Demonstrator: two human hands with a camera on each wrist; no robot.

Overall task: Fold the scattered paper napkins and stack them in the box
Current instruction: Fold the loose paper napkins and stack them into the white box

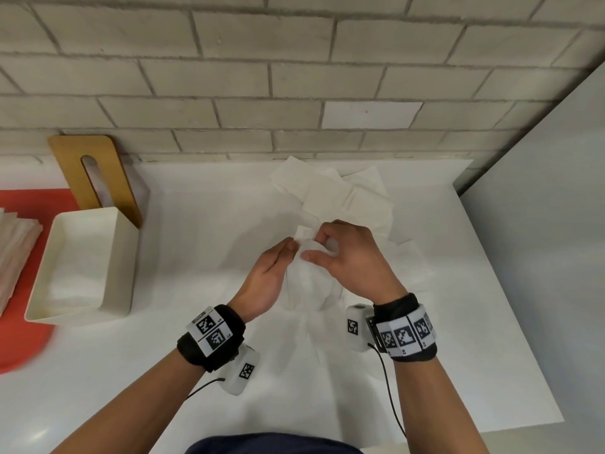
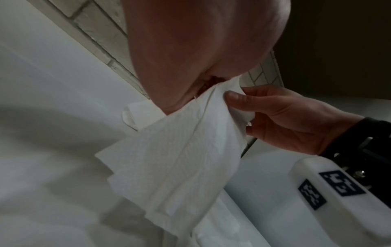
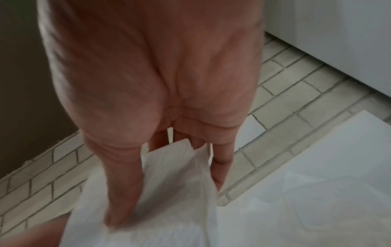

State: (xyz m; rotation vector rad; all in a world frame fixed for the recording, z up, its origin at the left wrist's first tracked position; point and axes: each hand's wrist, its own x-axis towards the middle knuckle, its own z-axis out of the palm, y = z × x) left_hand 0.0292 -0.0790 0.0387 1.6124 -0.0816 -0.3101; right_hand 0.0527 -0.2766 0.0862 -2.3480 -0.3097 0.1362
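Note:
Both hands hold one white paper napkin (image 1: 306, 283) up over the middle of the white counter; it hangs down from their fingers. My left hand (image 1: 271, 273) grips its top left edge, and the left wrist view shows the napkin (image 2: 180, 158) running out from under that palm. My right hand (image 1: 343, 257) pinches the top right part between thumb and curled fingers; its thumb presses the napkin (image 3: 169, 192) in the right wrist view. A loose pile of unfolded napkins (image 1: 343, 191) lies behind the hands near the wall. The cream box (image 1: 118, 257) stands open at the left.
A wooden lid with a slot (image 1: 95, 175) leans on the brick wall behind the box. A red tray (image 1: 19, 322) at the far left carries a stack of pinkish napkins (image 1: 13, 250). The counter's right edge (image 1: 510, 306) drops off beside a white panel.

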